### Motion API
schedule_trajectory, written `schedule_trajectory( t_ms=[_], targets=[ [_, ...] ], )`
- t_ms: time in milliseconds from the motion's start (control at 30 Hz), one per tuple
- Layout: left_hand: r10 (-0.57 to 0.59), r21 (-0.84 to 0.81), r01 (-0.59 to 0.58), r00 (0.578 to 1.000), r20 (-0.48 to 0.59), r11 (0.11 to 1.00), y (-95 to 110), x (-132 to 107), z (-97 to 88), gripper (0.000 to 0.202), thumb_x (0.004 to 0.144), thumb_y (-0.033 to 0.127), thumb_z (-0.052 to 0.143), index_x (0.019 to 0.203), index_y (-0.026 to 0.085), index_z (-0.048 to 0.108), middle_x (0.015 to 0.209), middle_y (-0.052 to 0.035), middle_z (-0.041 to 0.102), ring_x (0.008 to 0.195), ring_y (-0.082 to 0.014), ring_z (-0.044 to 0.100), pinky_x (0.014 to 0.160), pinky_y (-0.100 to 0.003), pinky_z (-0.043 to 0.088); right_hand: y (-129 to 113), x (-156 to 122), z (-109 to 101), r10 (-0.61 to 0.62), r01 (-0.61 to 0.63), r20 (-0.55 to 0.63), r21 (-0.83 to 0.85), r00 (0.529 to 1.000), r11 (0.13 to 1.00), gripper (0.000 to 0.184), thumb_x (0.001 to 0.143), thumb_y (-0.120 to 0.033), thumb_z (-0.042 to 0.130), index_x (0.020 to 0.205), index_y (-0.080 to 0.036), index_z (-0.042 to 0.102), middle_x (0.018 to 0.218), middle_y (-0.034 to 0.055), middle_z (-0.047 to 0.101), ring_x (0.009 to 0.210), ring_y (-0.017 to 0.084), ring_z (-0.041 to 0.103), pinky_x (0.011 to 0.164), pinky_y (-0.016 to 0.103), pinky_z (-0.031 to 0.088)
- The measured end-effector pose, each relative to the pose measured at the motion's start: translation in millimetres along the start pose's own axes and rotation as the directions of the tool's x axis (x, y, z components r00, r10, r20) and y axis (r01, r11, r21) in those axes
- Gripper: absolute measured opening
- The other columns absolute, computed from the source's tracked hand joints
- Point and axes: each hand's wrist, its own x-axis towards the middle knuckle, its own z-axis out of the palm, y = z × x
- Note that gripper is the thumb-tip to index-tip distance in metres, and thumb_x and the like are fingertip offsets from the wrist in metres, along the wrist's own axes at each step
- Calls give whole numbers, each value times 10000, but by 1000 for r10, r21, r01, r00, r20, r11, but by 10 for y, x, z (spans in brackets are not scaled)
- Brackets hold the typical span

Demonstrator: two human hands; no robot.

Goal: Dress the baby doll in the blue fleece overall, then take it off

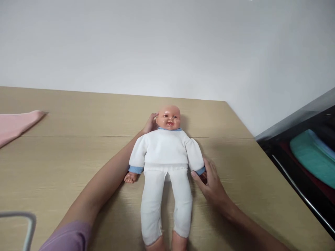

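Observation:
A baby doll (165,158) in a white sweater with blue cuffs and white trousers lies face up on the wooden table (78,153), head toward the wall. My left hand (150,124) reaches up beside the doll and cups the side and back of its head; the fingers are mostly hidden behind it. My right hand (210,182) rests on the table at the doll's far arm, fingers curled around the blue cuff and the doll's hand.
A pink cloth (15,125) lies at the table's left edge. A grey curved bar (26,226) shows at the bottom left. To the right, beyond the table edge, a dark shelf (300,167) holds a folded teal cloth (311,157). A white wall stands behind.

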Motion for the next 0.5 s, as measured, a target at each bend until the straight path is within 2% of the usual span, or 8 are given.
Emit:
schedule_trajectory(
  t_ms=[100,200,333,500],
  targets=[
    [-90,74,92,995,-31,993,6,37,-109,683,906,596,677,1379,116,789,1228,-151,876,1315,-464,763,1289,-545,457,-4,-17,-16,11,-10,22,-30,1000,999,528,1051,-512,659,1490,-242,540,1404,162,682,1322,367,639,1149,559,525],
    [-134,115,132,991,10,985,14,44,-169,698,903,635,702,1329,91,808,1216,-171,876,1298,-477,764,1284,-559,457,-13,-25,-28,32,-30,37,-54,999,998,475,1071,-497,629,1467,-246,553,1344,146,702,1255,350,666,1099,530,553],
    [-131,160,119,989,66,980,46,6,-133,678,933,640,724,1331,97,804,1256,-177,866,1297,-461,764,1278,-559,467,9,-30,-29,28,-25,38,-74,999,997,477,1081,-502,623,1483,-258,547,1351,136,710,1248,342,679,1074,513,572],
    [-98,242,78,993,69,967,94,-32,-111,603,969,598,737,1319,112,808,1313,-181,847,1312,-436,758,1250,-556,507,79,-40,-15,-5,9,41,-107,999,994,519,1090,-515,621,1525,-255,508,1377,147,705,1269,357,675,1097,557,568]
  ],
)
